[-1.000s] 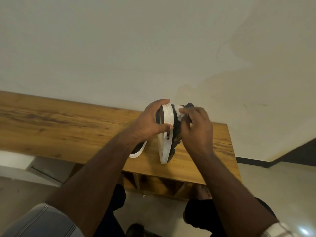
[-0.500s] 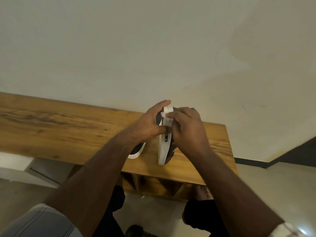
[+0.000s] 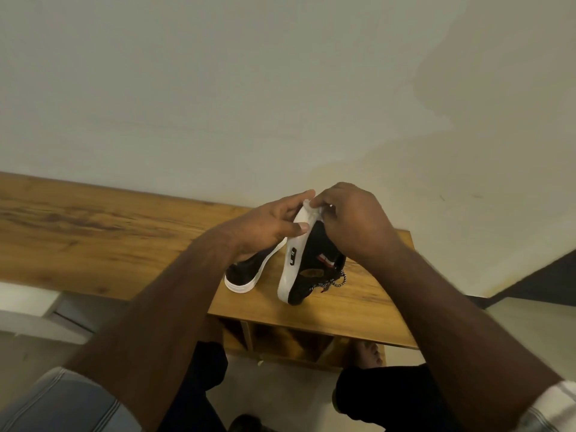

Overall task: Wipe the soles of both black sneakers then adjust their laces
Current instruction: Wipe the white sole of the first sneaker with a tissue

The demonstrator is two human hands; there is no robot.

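A black sneaker with a white sole (image 3: 311, 263) stands tipped on its side on the wooden table (image 3: 93, 232), sole facing left. My left hand (image 3: 268, 226) grips its upper end, thumb across the white sole. My right hand (image 3: 349, 219) pinches a small white wipe (image 3: 313, 208) against the top edge of the sole. Speckled laces (image 3: 335, 283) hang loose on the sneaker's right side. A second black sneaker (image 3: 249, 272) lies on the table just to the left, partly hidden by my left wrist.
The table butts against a pale wall (image 3: 280, 88) and ends at its right edge (image 3: 408, 275). Open shelves (image 3: 280, 338) sit under the tabletop. My knees in dark trousers (image 3: 374, 397) and a bare foot (image 3: 367, 353) are below.
My right hand slid the wipe from the side of the sole up to its top edge. The held sneaker has tilted, showing more of its black upper and laces.
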